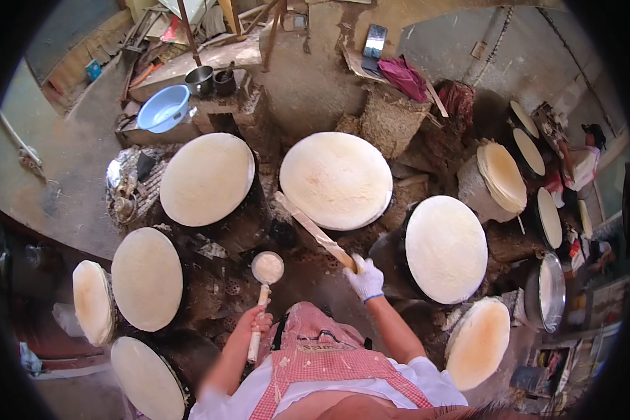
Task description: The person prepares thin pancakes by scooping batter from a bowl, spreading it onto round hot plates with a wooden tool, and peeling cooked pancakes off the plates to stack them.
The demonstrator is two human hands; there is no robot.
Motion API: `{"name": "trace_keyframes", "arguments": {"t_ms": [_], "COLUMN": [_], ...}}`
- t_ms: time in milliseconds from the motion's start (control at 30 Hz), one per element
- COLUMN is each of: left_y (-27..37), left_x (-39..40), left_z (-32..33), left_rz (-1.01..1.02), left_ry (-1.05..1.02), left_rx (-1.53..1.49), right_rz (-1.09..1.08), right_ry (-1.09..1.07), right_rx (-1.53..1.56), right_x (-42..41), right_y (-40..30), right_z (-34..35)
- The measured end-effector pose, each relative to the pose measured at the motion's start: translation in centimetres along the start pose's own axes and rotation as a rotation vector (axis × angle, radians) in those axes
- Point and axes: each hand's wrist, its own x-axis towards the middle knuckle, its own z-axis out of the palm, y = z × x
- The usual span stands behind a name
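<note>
My bare left hand (261,320) grips the pale handle of a ladle (268,268), whose round bowl holds whitish batter. In a white knitted glove, my right hand (366,278) is closed around a long flat wooden scraper (315,231) coated with batter. The scraper's far end lies by the lower left rim of a round griddle spread with a pale flatbread (336,178). To the right of the gloved hand, another griddle carries a whiter, wet-looking round (446,249). A third pale round (208,178) covers the griddle at the upper left.
More griddles with pale rounds (147,279) stand at my left. Stacks of browned flatbreads (480,341) sit to either side. A metal basin (552,291) is at right. A blue plastic basin (163,108) rests on a ledge. Another person (583,163) is beside griddles at far right.
</note>
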Motion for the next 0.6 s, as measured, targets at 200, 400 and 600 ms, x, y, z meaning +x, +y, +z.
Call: {"name": "trace_keyframes", "arguments": {"t_ms": [200,400,600], "left_y": [0.0,6.8,11.3], "left_x": [-1.8,-2.4,-4.2], "left_z": [0.0,-0.7,1.3], "left_rz": [0.035,-0.11,-0.105], "left_ry": [0.125,0.187,0.257], "left_rx": [0.071,0.073,0.215], "right_rz": [-0.279,-0.463,-0.279], "right_ry": [-0.097,-0.235,-0.277], "right_rx": [-0.111,-0.195,-0.175], "right_x": [9.7,17.3,25.0], "right_y": [-4.6,-5.2,-7.3], "right_z": [1.5,3.1,-5.5]}}
